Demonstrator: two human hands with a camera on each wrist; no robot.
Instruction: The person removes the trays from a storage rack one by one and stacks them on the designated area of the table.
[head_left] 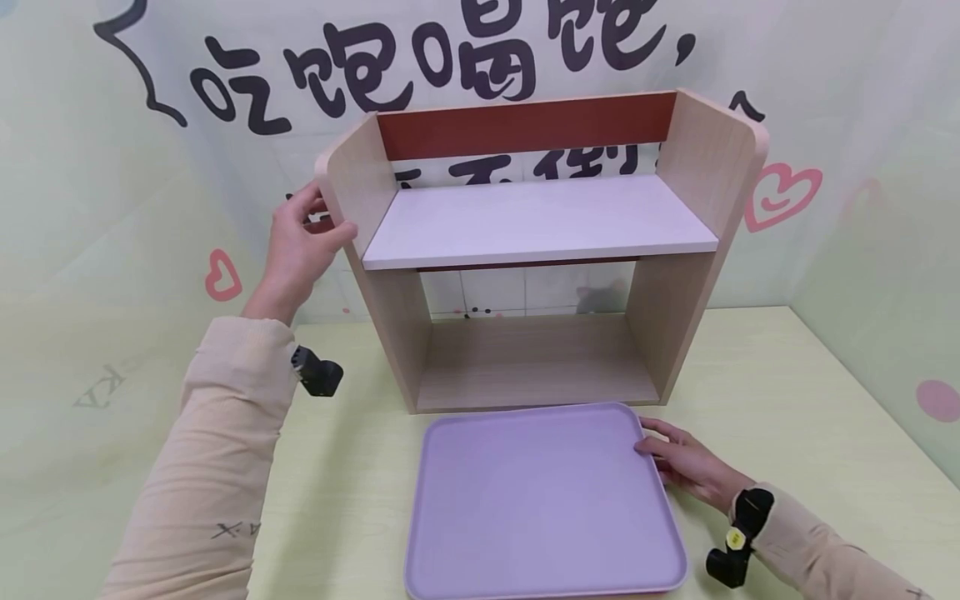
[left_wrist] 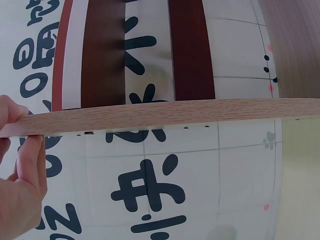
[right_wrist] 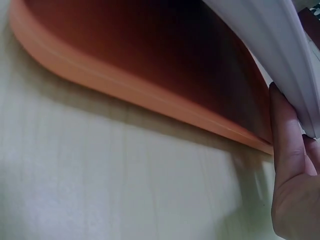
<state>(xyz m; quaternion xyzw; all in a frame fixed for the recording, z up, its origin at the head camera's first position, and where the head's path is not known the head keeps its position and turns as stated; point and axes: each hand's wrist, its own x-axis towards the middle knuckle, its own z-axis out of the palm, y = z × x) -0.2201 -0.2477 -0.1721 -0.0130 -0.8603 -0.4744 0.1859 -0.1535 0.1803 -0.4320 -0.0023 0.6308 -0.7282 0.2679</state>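
Note:
My left hand (head_left: 298, 250) grips the front edge of the left side panel of a two-tier wooden shelf unit (head_left: 540, 221), near its top. In the left wrist view, thumb and fingers lie on opposite sides of that panel (left_wrist: 175, 114). Lower down, my right hand (head_left: 693, 467) holds the right rim of a purple rectangular tray (head_left: 547, 508), thumb on top and fingers below. The right wrist view shows an orange tray (right_wrist: 115, 90) lying on the table under the purple one, whose near edge (right_wrist: 272, 45) is raised above it.
The shelf unit stands at the back of a pale yellow-green table (head_left: 795, 392), with the purple tray right before its base. Its lower board (head_left: 532, 362) is wood-coloured, and a red-brown rail (head_left: 525, 127) crosses the back. Behind hangs a printed backdrop (head_left: 150, 208).

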